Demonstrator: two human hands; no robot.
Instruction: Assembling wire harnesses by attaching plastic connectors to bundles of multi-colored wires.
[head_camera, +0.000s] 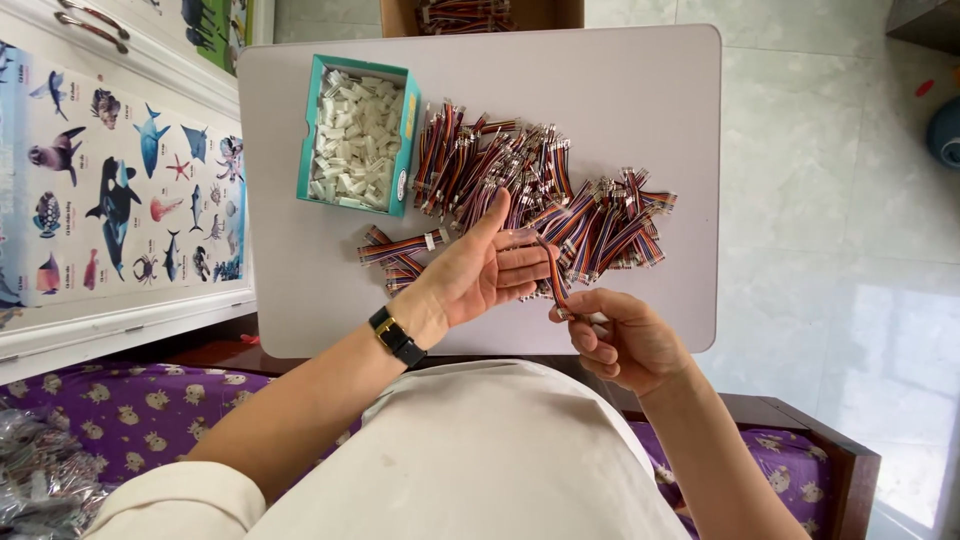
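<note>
— Nearest the camera, what is the right hand (625, 340) doing?

— Its fingers (590, 335) are curled and pinched on the lower end of one short multicoloured wire harness (553, 278). The wire's long axis runs up and slightly left from that pinch, toward the left hand (490, 272).

— And the left hand?

— Palm up and spread, fingers released, gripping nothing. The harness rises just beside its fingertips, perhaps touching them; I cannot tell which. The left wrist wears a black watch (397, 336). Of the two hands, the right alone holds the wire, while the left lies nearer the supply behind it.

— What lies beyond?

— On the pale tabletop (300, 300), a few loose harnesses (395, 250) sit left of the left thumb. Farther on, a wide heap of wire harnesses (540, 190) spreads across the middle, directly past both hands. To the left of the heap stands a teal cardboard box (404, 130) filled with small white plastic connector housings (352, 140).

— Anything in the way?

— Nothing stands between the hands and the heap; the box is near, reachable past the left thumb.
</note>
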